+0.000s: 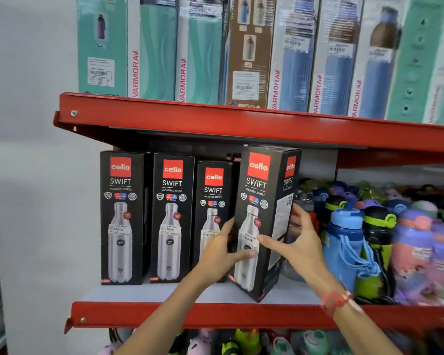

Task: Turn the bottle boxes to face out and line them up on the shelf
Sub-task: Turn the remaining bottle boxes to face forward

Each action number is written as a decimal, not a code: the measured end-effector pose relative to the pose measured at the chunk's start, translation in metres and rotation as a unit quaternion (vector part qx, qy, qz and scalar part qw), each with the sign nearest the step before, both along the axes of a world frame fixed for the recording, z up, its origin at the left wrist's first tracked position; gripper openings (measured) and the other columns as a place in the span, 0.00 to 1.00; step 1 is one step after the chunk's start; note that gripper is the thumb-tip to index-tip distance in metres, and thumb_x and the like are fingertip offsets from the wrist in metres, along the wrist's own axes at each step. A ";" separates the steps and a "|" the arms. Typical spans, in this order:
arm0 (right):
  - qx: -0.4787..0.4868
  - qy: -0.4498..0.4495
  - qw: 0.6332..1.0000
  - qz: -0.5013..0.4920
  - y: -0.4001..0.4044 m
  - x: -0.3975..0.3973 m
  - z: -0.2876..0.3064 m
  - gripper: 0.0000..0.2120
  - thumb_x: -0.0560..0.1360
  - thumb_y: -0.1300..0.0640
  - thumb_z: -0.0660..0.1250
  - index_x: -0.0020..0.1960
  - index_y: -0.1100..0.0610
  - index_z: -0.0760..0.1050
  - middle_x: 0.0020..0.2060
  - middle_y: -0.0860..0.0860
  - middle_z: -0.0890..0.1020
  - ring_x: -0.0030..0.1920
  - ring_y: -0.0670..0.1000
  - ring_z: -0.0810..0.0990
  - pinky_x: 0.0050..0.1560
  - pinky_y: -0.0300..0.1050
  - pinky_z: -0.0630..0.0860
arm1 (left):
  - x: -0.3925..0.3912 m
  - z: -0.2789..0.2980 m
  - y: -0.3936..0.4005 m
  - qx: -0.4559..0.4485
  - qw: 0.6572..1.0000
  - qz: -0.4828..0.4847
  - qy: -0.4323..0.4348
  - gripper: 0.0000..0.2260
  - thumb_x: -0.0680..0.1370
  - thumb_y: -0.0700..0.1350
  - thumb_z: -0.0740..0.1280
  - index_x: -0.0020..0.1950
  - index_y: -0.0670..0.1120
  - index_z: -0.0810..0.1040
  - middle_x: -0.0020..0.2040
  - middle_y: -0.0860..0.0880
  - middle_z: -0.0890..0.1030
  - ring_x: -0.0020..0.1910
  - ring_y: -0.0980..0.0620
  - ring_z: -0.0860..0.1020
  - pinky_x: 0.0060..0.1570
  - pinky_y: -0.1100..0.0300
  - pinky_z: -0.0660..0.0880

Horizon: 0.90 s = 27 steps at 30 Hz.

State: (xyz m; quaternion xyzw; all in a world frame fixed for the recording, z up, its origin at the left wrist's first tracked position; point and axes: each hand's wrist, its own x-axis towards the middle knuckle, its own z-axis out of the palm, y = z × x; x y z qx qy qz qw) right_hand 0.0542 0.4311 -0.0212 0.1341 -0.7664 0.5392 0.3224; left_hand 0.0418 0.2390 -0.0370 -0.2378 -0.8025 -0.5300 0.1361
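Three black Cello Swift bottle boxes stand facing out on the middle shelf (164,294): the leftmost box (121,217), a second box (171,219) and a third box (212,201) set slightly further back. A fourth box (264,201) stands at the front edge, turned at an angle so its front and right side both show. My left hand (222,248) grips its left edge and lower front. My right hand (299,242) holds its right side, thumb across the front.
Loose plastic bottles, among them a blue bottle (344,242), crowd the shelf right of the boxes. Tall Varmora boxes (200,52) fill the upper red shelf (215,121). More bottles show below the lower red rail (215,316). A white wall lies left.
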 end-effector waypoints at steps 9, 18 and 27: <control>0.036 -0.143 0.960 0.237 0.061 -0.036 0.034 0.42 0.66 0.62 0.77 0.73 0.43 0.61 0.66 0.43 0.76 0.63 0.46 0.76 0.54 0.47 0.80 | -0.017 0.010 0.060 0.015 0.993 0.087 0.081 0.48 0.68 0.43 0.76 0.77 0.55 0.46 0.59 0.46 0.82 0.54 0.54 0.78 0.60 0.54 0.75; -0.014 -0.167 0.969 0.182 0.058 -0.055 0.005 0.34 0.71 0.66 0.72 0.72 0.48 0.65 0.57 0.43 0.80 0.51 0.44 0.83 0.41 0.38 0.80 | -0.036 -0.017 0.086 -0.001 0.985 0.172 0.022 0.48 0.72 0.40 0.72 0.73 0.62 0.38 0.30 0.52 0.70 0.28 0.57 0.69 0.35 0.64 0.70; -0.023 -0.158 0.980 0.120 0.048 -0.078 -0.021 0.33 0.74 0.65 0.68 0.73 0.46 0.61 0.60 0.48 0.79 0.47 0.38 0.82 0.38 0.33 0.78 | -0.063 -0.035 0.084 -0.045 0.984 0.173 -0.004 0.43 0.75 0.41 0.69 0.76 0.56 0.40 0.29 0.50 0.72 0.27 0.56 0.71 0.36 0.61 0.71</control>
